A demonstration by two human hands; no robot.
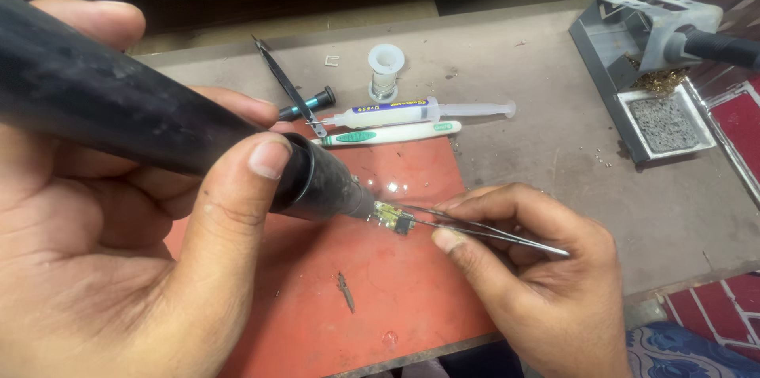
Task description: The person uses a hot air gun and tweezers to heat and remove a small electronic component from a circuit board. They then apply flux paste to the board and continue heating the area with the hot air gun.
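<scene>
Head view: left hand (119, 267) gripped a black hot-air tool (158, 132), its nozzle tip just beside a small component (393, 220) at frame centre over the red mat (412, 299). Right hand (538, 283) pinched tweezers (491, 231) clamped on that component. Syringe (412, 113), white-green brush (388, 135) and solder spool (385, 69) lay on the worktop (554, 164) above; soldering stand (649, 69) upper right.

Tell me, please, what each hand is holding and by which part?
The left hand grips a black handheld tool around its barrel. The right hand pinches metal tweezers mid-length, whose tips clamp a small component.
</scene>
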